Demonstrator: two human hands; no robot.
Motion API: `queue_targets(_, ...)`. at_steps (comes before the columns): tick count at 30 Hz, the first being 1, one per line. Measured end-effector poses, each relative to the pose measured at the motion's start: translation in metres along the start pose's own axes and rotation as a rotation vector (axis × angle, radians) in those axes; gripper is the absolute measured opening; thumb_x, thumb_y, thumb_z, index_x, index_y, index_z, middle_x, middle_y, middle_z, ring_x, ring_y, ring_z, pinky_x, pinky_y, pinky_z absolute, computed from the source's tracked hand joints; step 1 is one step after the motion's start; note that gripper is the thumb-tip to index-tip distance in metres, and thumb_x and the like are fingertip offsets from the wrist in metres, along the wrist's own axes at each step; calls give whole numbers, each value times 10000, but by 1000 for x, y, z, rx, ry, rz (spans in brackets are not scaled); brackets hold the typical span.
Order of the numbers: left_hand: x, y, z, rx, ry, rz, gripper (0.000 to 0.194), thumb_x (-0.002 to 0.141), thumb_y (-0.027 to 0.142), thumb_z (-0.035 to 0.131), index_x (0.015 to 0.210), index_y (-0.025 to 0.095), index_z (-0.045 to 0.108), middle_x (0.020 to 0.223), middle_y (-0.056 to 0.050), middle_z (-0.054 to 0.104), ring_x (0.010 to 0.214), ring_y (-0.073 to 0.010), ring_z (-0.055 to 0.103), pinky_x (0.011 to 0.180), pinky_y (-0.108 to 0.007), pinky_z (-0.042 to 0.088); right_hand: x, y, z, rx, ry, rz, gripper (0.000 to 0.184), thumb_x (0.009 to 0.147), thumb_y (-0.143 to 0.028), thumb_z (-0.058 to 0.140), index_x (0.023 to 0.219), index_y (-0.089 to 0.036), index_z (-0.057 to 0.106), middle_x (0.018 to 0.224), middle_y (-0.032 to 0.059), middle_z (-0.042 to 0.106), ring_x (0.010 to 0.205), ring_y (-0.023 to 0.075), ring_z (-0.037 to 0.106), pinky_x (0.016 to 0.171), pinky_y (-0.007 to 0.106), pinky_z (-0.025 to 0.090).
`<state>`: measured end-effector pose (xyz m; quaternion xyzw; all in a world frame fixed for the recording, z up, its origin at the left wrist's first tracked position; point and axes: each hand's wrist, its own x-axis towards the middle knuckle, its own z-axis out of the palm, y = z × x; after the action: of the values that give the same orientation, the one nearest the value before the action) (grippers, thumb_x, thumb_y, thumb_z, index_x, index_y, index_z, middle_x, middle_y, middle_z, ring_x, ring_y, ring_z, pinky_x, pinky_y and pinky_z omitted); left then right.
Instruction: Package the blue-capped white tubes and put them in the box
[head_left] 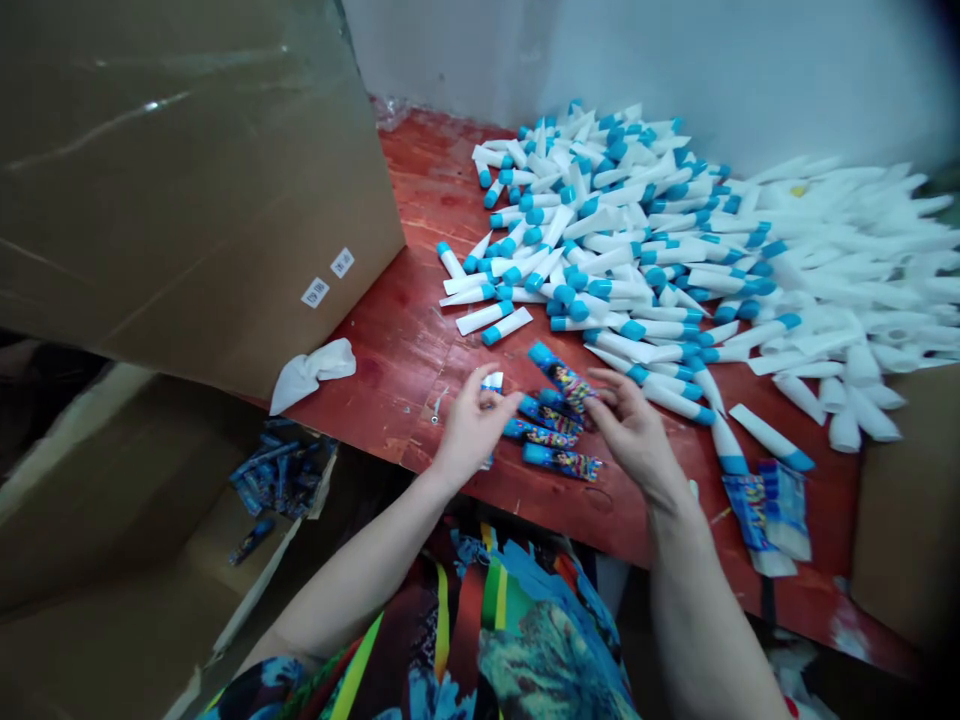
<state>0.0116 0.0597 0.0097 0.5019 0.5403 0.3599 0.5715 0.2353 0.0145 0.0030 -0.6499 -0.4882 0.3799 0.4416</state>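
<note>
My right hand pinches the lower end of a blue tube with a colourful printed sleeve, tilted with its blue cap up to the left. Below it, several more sleeved tubes lie side by side on the red table. My left hand is just left of them, palm down, its thumb and forefinger apart. A flat white and blue printed wrapper shows between that thumb and forefinger and reappears below the hand. Whether the fingers touch it I cannot tell.
A big heap of white tubes with blue caps covers the back, and uncapped white tubes lie at right. Flat printed sleeves lie front right. A cardboard box stands left; an open carton below holds sleeved tubes.
</note>
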Motion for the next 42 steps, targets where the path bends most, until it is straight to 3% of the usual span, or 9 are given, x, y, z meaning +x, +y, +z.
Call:
queue_targets(3, 6, -8, -21, 457, 193, 87, 207, 843, 367, 752, 923, 195, 668, 898, -53, 694, 830, -187, 627, 725, -280, 428, 16, 15, -24, -266, -1, -85, 388, 925, -420, 615, 1236, -198, 681, 920, 45, 749, 816, 219, 681, 775, 376, 555)
queue_targets(6, 8, -14, -37, 698, 151, -9, 283, 824, 447, 771, 747, 210, 636, 824, -58, 684, 801, -220, 621, 662, -290, 364, 16, 23, -32, -385, -54, -152, 349, 951, -419, 569, 1168, -202, 735, 1067, 92, 785, 955, 262, 719, 884, 428, 571)
queue_targets(12, 8, -22, -42, 522, 65, -50, 289, 812, 398, 733, 643, 205, 600, 628, -4, 616, 647, -169, 558, 621, -280, 349, -5, 43, -77, -771, 469, -78, 400, 960, -311, 439, 1166, -153, 744, 1131, 181, 758, 1063, 343, 695, 964, 511, 535)
queue_targets(16, 12, -28, -46, 337, 75, -55, 308, 726, 417, 787, 623, 189, 607, 635, 5, 632, 634, -146, 545, 614, -264, 390, -9, 57, -107, -977, 508, 75, 432, 936, -242, 426, 1218, -114, 728, 1136, 219, 700, 1044, 358, 656, 920, 512, 525)
queue_targets(21, 14, -36, -50, 255, 105, -64, 359, 670, 457, 827, 618, 184, 600, 623, 17, 621, 607, -126, 528, 589, -247, 399, -2, 49, -80, -1088, 371, 168, 430, 964, -291, 525, 1332, -140, 687, 1239, 236, 584, 1004, 353, 628, 815, 477, 522)
queue_targets(25, 12, -37, -49, 217, 101, -72, 349, 675, 463, 824, 631, 175, 632, 636, 12, 637, 620, -129, 553, 598, -246, 413, -5, 40, -53, -1147, 365, 152, 376, 971, -372, 565, 1224, -139, 718, 1146, 221, 604, 1051, 383, 589, 860, 516, 490)
queue_targets(30, 9, -27, -46, 319, 83, -94, 283, 673, 427, 826, 698, 174, 701, 679, -19, 700, 649, -166, 611, 616, -271, 437, -18, 45, -45, -889, 390, 100, 308, 893, -382, 597, 1084, -158, 686, 1054, 171, 667, 1012, 339, 606, 918, 525, 488)
queue_targets(36, 8, -22, -42, 507, 156, -41, 305, 667, 355, 877, 685, 196, 617, 613, 18, 620, 608, -158, 576, 624, -281, 401, -23, 43, -55, -21, 752, 46, 526, 702, -448, 779, 1138, -218, 595, 1052, 69, 671, 870, 226, 644, 870, 437, 561)
queue_targets(42, 9, -23, -41, 471, 131, -58, 281, 683, 273, 872, 699, 191, 605, 633, 27, 602, 633, -152, 580, 629, -271, 393, -25, 6, -46, 464, 480, 51, 453, 836, -462, 722, 1264, -339, 638, 1238, 111, 694, 1175, 338, 656, 856, 479, 561)
